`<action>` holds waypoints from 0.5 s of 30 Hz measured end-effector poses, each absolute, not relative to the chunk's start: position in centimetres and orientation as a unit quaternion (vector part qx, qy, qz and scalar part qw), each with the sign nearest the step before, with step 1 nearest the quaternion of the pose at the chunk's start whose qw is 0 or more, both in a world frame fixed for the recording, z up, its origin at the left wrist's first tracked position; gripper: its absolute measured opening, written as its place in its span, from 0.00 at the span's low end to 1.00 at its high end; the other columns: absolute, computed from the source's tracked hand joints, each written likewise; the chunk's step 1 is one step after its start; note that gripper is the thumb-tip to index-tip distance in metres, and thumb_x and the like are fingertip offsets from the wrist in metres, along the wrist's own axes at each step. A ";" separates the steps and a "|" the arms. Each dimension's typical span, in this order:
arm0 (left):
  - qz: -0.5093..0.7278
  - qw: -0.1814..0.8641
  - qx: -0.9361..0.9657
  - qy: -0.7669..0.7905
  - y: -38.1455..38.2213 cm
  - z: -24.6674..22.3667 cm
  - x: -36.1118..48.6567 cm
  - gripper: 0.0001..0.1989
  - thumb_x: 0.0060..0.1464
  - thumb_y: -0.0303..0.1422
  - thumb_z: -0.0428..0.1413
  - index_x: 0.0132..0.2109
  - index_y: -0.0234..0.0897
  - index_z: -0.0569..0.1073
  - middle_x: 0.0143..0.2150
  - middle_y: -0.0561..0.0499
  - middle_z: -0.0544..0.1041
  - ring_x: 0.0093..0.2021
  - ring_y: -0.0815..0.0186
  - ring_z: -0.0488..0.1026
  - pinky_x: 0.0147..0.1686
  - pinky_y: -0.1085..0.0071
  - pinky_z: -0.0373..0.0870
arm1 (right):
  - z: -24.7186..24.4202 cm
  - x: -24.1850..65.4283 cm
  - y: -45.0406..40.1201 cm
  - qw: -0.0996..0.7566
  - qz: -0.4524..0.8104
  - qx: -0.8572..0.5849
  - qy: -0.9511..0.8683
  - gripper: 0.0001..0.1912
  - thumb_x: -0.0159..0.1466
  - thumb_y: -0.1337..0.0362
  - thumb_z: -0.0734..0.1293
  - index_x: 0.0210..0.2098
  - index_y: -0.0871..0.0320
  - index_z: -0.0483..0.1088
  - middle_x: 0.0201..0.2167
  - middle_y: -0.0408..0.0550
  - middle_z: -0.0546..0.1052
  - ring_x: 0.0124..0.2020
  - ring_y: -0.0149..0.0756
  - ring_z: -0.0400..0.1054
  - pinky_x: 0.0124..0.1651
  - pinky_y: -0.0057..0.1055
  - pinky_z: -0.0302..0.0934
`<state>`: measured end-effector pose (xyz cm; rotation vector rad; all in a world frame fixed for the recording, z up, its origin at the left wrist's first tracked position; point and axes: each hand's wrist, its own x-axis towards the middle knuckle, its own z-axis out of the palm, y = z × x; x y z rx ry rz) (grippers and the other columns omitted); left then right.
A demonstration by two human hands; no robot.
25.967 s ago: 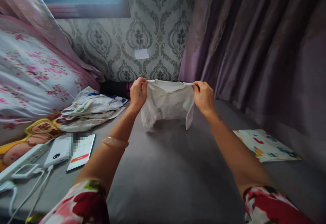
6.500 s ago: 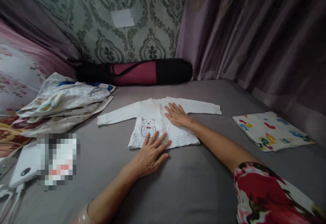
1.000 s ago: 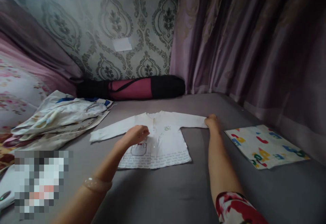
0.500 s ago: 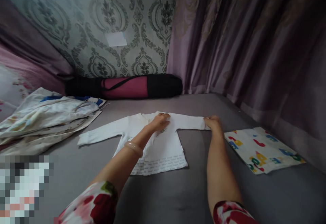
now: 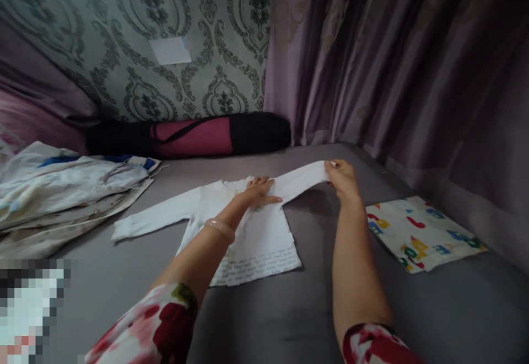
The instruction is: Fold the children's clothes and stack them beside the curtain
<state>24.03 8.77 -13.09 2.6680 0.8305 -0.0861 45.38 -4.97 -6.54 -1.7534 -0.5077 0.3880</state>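
Observation:
A small white long-sleeved shirt (image 5: 264, 240) lies spread on the grey bed sheet, with lines of small print along its hem. My left hand (image 5: 261, 192) rests flat on the upper chest near the right-hand shoulder, fingers and thumb apart. A pale bangle circles that wrist. At the end of the right-hand sleeve, my right hand (image 5: 342, 177) grips the cuff between thumb and fingers and holds it raised off the sheet. The other sleeve (image 5: 152, 221) stretches out flat to the left.
Folded cloth with colourful letters (image 5: 425, 234) lies to the right. A heap of loose clothes (image 5: 78, 193) is on the left. Along the wall sits a long black and maroon bag (image 5: 194, 136). Purple curtains (image 5: 330, 55) hang at the back right.
My right hand has lifted the cuff up from the sheet, so the sleeve now slants upward. My left hand stays on the chest with its thumb spread wider. The view has shifted slightly.

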 end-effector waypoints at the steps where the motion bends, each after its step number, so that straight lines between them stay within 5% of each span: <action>1: -0.045 0.166 0.939 0.296 8.8 -12.8 24.2 0.50 0.48 0.65 0.48 0.71 0.41 0.52 0.73 0.39 0.47 0.70 0.39 0.44 0.65 0.46 0.44 | -6.1 44.9 -4.8 0.611 0.180 -0.739 -0.219 0.11 0.62 0.63 0.65 0.42 0.60 0.70 0.22 0.38 0.69 0.19 0.27 0.61 0.20 0.21 0.52; 15: -0.163 0.156 0.917 0.328 9.1 -9.2 26.6 0.61 0.34 0.66 0.57 0.71 0.45 0.50 0.72 0.37 0.49 0.70 0.35 0.45 0.63 0.42 0.50 | -5.4 39.4 -1.6 0.666 0.296 -0.648 -0.222 0.15 0.56 0.53 0.71 0.37 0.56 0.70 0.21 0.37 0.71 0.20 0.27 0.63 0.19 0.20 0.51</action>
